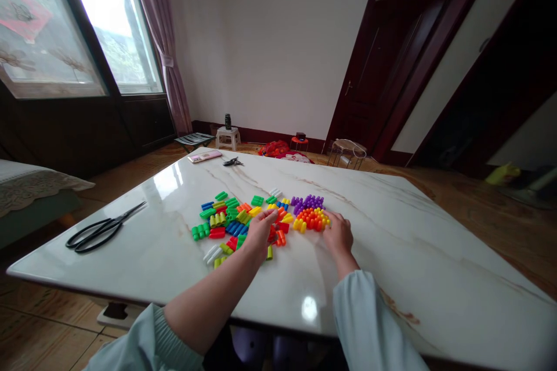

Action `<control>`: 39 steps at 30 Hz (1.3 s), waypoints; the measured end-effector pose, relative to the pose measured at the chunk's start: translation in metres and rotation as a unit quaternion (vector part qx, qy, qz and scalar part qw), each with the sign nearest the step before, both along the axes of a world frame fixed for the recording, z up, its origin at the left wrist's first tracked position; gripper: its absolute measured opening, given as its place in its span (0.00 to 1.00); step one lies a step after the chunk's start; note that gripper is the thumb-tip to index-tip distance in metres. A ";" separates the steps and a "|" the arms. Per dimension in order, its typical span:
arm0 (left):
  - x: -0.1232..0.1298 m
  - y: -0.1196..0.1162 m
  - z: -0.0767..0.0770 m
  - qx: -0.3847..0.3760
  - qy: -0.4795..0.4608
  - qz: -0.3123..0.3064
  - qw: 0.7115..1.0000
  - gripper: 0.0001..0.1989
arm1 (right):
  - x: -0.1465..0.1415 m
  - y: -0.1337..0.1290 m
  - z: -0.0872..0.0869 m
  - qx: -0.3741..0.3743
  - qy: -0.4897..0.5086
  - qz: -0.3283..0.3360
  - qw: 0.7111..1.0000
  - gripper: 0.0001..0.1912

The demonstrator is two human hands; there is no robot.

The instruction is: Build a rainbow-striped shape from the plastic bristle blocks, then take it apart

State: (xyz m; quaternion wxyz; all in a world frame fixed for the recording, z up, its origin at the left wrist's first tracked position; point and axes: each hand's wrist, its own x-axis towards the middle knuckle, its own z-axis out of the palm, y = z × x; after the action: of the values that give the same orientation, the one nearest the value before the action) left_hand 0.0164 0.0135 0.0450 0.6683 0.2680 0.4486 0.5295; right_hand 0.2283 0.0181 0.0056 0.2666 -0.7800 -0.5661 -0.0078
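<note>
A loose pile of plastic bullet-shaped toy building blocks [235, 227] in green, blue, red, yellow and white is spread over the table. Over its right side is my left hand [260, 231], finger and thumb pinched at an orange toy block [281, 214]. Rows of orange and yellow toy blocks [311, 219] sit close together to the right, with purple toy blocks [307, 203] just behind. My right hand [338, 235] has its fingers curled at the right edge of the yellow ones; what lies between its fingertips is hidden.
The white marble-patterned table [391, 266] bears black-handled scissors [104, 231] at left. A phone [204, 156] and a small black tool [233, 162] lie near the far edge. Beyond are a white stool [228, 138] and a round stool [348, 148].
</note>
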 end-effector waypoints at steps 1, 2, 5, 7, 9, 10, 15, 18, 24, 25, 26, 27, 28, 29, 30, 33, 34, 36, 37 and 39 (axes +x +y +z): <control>0.000 0.000 0.000 -0.001 0.001 -0.002 1.000 0.19 | 0.000 0.001 -0.003 -0.012 -0.004 0.000 1.000 0.28; 0.000 0.000 0.000 -0.003 0.002 -0.003 1.000 0.19 | -0.001 0.003 -0.005 -0.019 -0.006 -0.003 1.000 0.27; 0.000 0.000 0.000 -0.004 0.003 -0.004 1.000 0.18 | -0.003 0.005 -0.007 -0.032 -0.003 -0.020 0.999 0.25; 0.000 0.000 -0.001 -0.005 0.002 0.000 1.000 0.18 | -0.003 0.005 -0.006 -0.045 0.003 -0.044 0.998 0.24; 0.000 0.000 -0.002 -0.004 0.001 0.002 1.000 0.17 | -0.001 0.004 -0.004 -0.064 0.006 -0.073 0.995 0.22; 0.000 0.000 -0.002 -0.003 0.001 0.003 1.000 0.17 | 0.001 0.003 -0.002 -0.075 0.007 -0.087 0.993 0.22; 0.000 0.000 -0.002 -0.001 0.007 -0.003 1.000 0.15 | 0.008 -0.006 0.012 -0.145 0.003 -0.124 0.982 0.20; 0.000 -0.001 -0.001 -0.003 0.007 -0.002 1.000 0.15 | 0.010 -0.017 0.022 -0.202 0.005 -0.124 0.971 0.19; 0.001 -0.001 0.001 -0.001 -0.002 0.000 1.000 0.17 | 0.000 -0.035 0.032 -0.223 0.012 -0.047 0.973 0.18; 0.000 -0.001 0.002 -0.001 -0.004 0.000 1.000 0.17 | -0.002 -0.035 0.032 -0.219 0.011 -0.034 0.975 0.19; 0.000 -0.002 0.003 -0.001 -0.006 -0.001 1.000 0.17 | -0.003 -0.035 0.032 -0.216 0.008 -0.025 0.976 0.19; 0.000 -0.002 0.003 -0.001 -0.007 -0.001 1.000 0.17 | -0.005 -0.035 0.032 -0.215 0.006 -0.020 0.976 0.20; 0.000 -0.002 0.004 -0.002 -0.008 -0.001 1.000 0.17 | -0.005 -0.034 0.032 -0.216 0.005 -0.020 0.976 0.20; 0.000 -0.002 0.004 -0.003 -0.010 -0.001 1.000 0.17 | -0.006 -0.034 0.033 -0.216 0.004 -0.023 0.976 0.21; -0.001 -0.002 0.005 -0.004 -0.010 0.000 1.000 0.16 | -0.007 -0.033 0.033 -0.213 0.003 -0.029 0.977 0.22; -0.001 -0.002 0.005 -0.005 -0.010 0.000 1.000 0.16 | -0.010 -0.033 0.034 -0.197 -0.002 -0.044 0.979 0.23; -0.001 -0.002 0.005 -0.005 -0.009 -0.001 1.000 0.16 | -0.012 -0.032 0.033 -0.194 -0.005 -0.043 0.980 0.23; -0.001 -0.002 0.004 -0.005 -0.009 -0.002 1.000 0.16 | -0.015 -0.031 0.032 -0.197 -0.013 -0.033 0.980 0.22; -0.001 -0.001 0.004 -0.004 -0.008 -0.003 1.000 0.17 | -0.016 -0.030 0.031 -0.203 -0.015 -0.028 0.979 0.20; -0.001 -0.001 0.004 -0.002 -0.007 -0.006 1.000 0.17 | -0.017 -0.027 0.027 -0.206 -0.017 -0.024 0.978 0.16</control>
State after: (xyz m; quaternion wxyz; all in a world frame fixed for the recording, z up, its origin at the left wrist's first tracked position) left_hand 0.0159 0.0122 0.0488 0.6749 0.2656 0.4431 0.5269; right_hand 0.2115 -0.0087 0.0325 0.0901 -0.8310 -0.5416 0.0892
